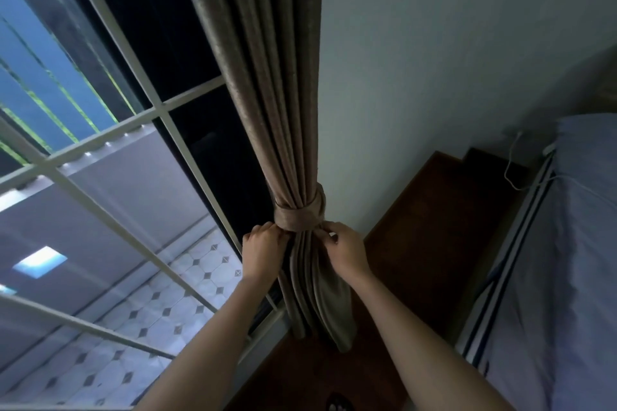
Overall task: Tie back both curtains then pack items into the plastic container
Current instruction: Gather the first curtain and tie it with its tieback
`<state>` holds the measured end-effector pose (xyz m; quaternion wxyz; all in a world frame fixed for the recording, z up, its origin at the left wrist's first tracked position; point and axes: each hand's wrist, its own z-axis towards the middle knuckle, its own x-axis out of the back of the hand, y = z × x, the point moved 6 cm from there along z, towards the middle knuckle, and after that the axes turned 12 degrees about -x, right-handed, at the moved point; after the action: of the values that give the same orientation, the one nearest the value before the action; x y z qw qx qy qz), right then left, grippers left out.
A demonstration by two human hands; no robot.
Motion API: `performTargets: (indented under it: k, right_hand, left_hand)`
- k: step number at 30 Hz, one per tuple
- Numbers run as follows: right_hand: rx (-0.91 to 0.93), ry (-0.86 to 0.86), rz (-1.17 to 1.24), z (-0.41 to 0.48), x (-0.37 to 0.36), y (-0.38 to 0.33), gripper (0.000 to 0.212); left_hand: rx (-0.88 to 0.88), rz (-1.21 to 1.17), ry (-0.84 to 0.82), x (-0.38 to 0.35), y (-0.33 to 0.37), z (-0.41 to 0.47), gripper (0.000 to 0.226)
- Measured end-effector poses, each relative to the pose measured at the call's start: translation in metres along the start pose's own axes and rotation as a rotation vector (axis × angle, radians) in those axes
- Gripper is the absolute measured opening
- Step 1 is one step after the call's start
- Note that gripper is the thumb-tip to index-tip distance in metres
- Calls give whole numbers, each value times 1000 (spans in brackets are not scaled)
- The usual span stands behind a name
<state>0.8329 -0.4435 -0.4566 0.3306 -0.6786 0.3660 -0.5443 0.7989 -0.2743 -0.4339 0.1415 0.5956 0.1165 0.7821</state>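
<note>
The upright curtain [267, 93] is flanked just under its tie-back [300, 213] (long axis vertical): left hand [262, 252] and right hand [345, 252] pinch it, equally near.

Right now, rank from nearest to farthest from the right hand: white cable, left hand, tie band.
1. The tie band, pinched by the right hand.
2. The left hand, just across the curtain.
3. The white cable, far right by the bed.
</note>
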Motion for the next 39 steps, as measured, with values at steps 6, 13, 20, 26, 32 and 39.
performTargets:
  k: [6, 13, 20, 26, 32, 39]
  right_hand:
    - [-372, -106, 689, 12, 15, 1, 14]
    - [-392, -74, 680, 23, 24, -25, 29]
    - [-536, -247, 751, 34, 11, -21, 20]
    - [-436, -108, 473, 37, 17, -16, 23]
    - [-21, -72, 405, 35, 45, -70, 16]
    - [82, -30, 304, 26, 43, -73, 20]
  left_hand:
    - [-85, -92, 218, 35, 12, -11, 20]
    - [-335, 38, 415, 65, 45, 4, 30]
    - [-427, 106, 442, 69, 50, 13, 24]
    - [-448, 116, 474, 74, 45, 13, 26]
    - [-491, 80, 491, 77, 46, 11, 29]
    - [-398, -74, 460, 68, 31, 10, 17]
